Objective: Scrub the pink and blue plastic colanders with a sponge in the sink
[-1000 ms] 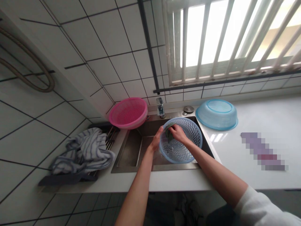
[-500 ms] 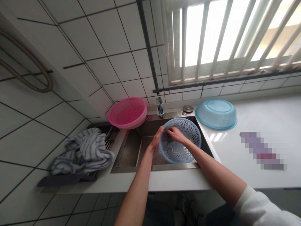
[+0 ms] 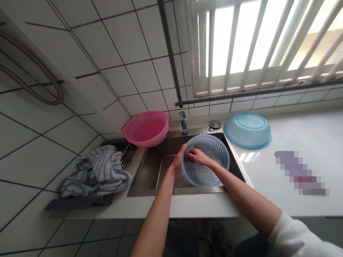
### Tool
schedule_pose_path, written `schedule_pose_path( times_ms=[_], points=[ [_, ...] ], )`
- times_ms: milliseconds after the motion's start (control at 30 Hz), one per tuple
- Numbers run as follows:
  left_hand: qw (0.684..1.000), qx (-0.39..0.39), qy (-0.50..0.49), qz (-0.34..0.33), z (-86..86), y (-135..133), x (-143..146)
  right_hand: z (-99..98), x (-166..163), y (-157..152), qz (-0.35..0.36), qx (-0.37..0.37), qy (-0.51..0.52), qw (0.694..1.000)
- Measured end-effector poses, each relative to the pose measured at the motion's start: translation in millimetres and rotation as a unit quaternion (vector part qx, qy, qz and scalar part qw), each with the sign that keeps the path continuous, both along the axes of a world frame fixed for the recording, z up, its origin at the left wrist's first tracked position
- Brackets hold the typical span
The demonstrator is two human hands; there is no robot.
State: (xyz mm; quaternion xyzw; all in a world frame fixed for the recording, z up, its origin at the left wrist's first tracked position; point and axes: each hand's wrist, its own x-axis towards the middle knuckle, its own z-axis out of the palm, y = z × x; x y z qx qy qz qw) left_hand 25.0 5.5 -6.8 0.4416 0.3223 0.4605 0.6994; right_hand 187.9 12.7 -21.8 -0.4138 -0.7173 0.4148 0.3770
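A light blue plastic colander sits tilted over the right part of the steel sink. My left hand is wrapped round its left rim and steadies it. Inside the colander, my right hand presses a dull green scouring pad or cloth to the left inner wall. The fingers are curled over this green piece, and most of it is hidden beneath them.
Behind the sink stand a faucet and a drain stopper. A pink colander leans at the back left; an upturned blue basin is on the right counter. A striped towel covers a rack at left.
My right hand has shifted slightly left and down along the colander's inner wall, and less of the green piece shows. My left hand keeps its hold on the rim.
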Motion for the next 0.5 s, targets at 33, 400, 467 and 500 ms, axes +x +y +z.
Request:
schedule_pose_path(
  times_ms=[33,400,467,500],
  points=[
    [1.0,0.008,0.01,0.006,-0.5,0.0,-1.0,-1.8,-3.7,-2.7,0.037,-0.002,-0.009,0.999],
    [0.999,-0.028,-0.025,-0.016,7.4,-2.4,2.5,16.8,0.5,-4.9,-0.067,0.039,0.054,0.996],
    [1.0,-0.014,-0.006,0.002,5.1,-1.3,0.2,16.0,-5.9,-11.1,0.018,0.046,0.042,0.998],
    [1.0,-0.008,0.0,0.009,3.7,-0.7,-0.4,16.2,-7.1,-12.2,0.03,0.047,0.042,0.998]
  ],
)
